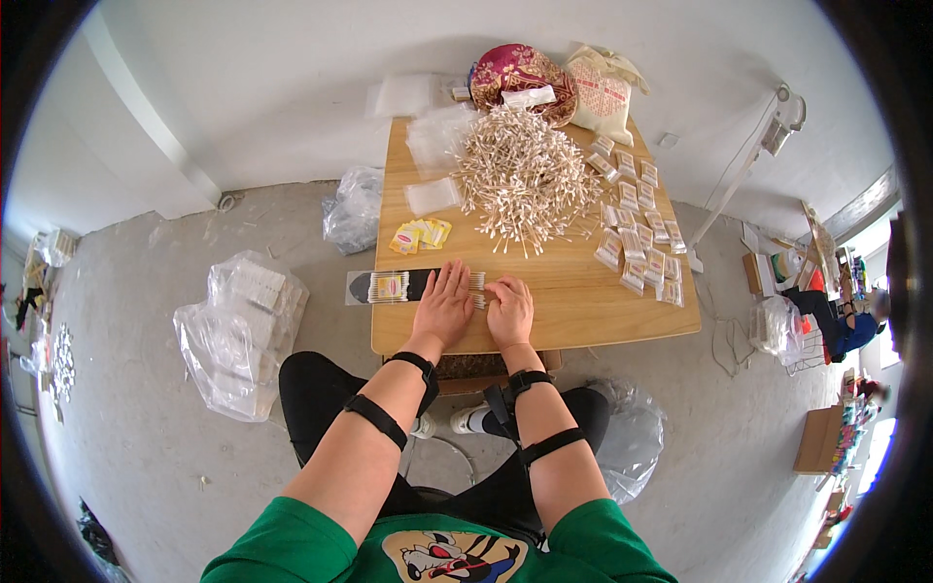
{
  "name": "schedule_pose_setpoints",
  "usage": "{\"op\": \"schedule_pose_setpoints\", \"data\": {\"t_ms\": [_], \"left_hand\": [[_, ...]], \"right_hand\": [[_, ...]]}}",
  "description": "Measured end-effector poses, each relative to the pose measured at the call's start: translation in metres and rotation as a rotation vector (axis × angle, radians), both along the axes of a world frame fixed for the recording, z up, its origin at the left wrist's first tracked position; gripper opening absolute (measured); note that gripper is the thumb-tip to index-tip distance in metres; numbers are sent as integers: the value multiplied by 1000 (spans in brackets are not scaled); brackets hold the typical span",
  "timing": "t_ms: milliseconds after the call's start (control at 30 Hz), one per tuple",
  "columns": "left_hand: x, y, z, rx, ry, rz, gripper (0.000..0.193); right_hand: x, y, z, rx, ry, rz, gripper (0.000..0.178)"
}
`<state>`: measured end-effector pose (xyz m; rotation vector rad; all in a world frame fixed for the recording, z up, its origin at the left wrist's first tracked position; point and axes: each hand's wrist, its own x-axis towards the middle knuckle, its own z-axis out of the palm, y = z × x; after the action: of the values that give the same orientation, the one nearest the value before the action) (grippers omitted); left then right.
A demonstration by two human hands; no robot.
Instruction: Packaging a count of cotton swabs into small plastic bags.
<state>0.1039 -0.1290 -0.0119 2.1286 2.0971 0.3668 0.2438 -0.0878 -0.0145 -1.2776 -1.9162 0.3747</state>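
Observation:
My left hand (pixel 445 306) lies flat, fingers stretched out, across a black strip (pixel 417 284) at the table's near left edge. Left of it, a clear bag (pixel 359 289) overhangs the edge, with a row of cotton swabs and a yellow card (pixel 390 287) on the strip. More cotton swabs (pixel 477 283) show between my hands, side by side. My right hand (pixel 511 313) is closed, fingers curled at the right side of these swabs; what its fingertips hold, if anything, is hidden. Yellow cards (pixel 421 235) lie loose beyond the strip.
A large heap of cotton swabs (pixel 530 175) covers the table's far middle. Filled small packs (pixel 637 248) lie at right, clear empty bags (pixel 433 196) at left. Two cloth bundles, one a cream bag (pixel 603 92), stand behind. A plastic sack of packs (pixel 243 330) sits on the floor.

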Motion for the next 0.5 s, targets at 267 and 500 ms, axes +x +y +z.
{"op": "schedule_pose_setpoints", "data": {"t_ms": [267,500], "left_hand": [[0,0,0,-5,10,2,58],[1,1,0,-16,7,2,58]], "right_hand": [[1,0,2,-28,-38,14,21],[-2,0,3,-13,-85,-17,22]]}}
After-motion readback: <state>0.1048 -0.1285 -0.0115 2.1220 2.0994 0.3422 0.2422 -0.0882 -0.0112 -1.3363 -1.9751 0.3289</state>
